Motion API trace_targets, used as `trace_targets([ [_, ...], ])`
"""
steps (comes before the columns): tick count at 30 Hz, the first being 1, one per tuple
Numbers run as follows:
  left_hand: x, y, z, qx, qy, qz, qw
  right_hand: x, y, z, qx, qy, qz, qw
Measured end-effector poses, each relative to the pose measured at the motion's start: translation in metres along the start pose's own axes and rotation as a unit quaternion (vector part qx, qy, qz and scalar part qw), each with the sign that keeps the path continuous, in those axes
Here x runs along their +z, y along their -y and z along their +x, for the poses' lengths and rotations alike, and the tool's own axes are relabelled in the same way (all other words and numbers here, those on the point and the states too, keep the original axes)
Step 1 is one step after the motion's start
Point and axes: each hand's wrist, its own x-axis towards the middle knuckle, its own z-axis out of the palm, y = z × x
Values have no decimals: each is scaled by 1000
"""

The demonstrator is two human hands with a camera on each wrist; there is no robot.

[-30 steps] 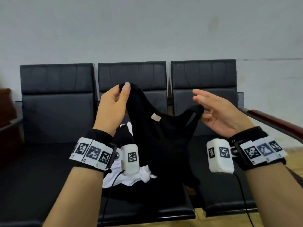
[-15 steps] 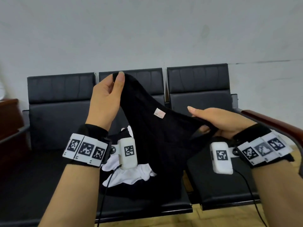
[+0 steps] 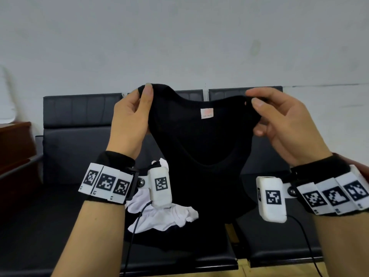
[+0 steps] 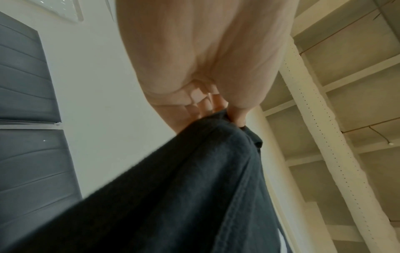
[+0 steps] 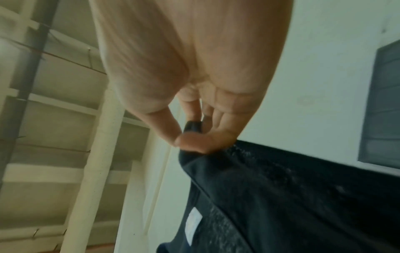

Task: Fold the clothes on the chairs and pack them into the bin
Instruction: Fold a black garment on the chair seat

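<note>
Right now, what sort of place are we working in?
Probably a waiting area or office lobby: a row of joined black chairs stands against a plain white wall, and the wrist views show a bare concrete ceiling with an exposed pipe.

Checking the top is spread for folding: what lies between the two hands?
In the head view, only the black top's sagging neckline with its small label spans from the left hand to the right hand.

A: Count, clothes? 
B: One black top [image 3: 201,156] held up, one white garment [image 3: 163,216] on the seat under it. 
A: Chairs? 
B: Three black chairs [image 3: 79,136] behind the top. 
A: Hands? 
B: Two: left hand [image 3: 129,118], right hand [image 3: 283,124].
</note>
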Motion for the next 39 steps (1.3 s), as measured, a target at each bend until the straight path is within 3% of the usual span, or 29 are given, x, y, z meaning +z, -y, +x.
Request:
trace_targets([
  [3, -2, -4, 0, 14, 1, 2, 1000, 6, 6, -3, -23, 45, -157, 986],
  [6, -5, -9, -2, 24, -1, 9, 1000, 13, 8, -4, -50, 11, -314, 948],
  [11, -12, -27, 1, 40, -34, -14, 999, 15, 27, -5, -141, -89, -317, 934],
  [14, -14, -13, 4, 31, -31, -12, 999, 13, 22, 1, -152, -111, -352, 917],
  [20, -14, 80, 4, -82, 20, 37, 996, 4, -64, 20, 28, -27, -307, 951],
  [26, -7, 159, 4, -172, 43, 5, 984, 10, -131, 24, 101, 9, -300, 948],
  [30, 5, 193, 9, -192, 47, -15, 980, 14, -175, 33, 129, 0, -303, 944],
  [32, 13, 208, 14, -203, 67, -33, 976, 13, -190, 39, 145, 16, -238, 960],
  [35, 23, 224, 23, -234, 102, -81, 963, 15, -202, 50, 184, 58, -46, 980],
  [39, 37, 242, 31, -253, 124, -117, 952, 16, -231, 61, 190, 107, -33, 976],
])
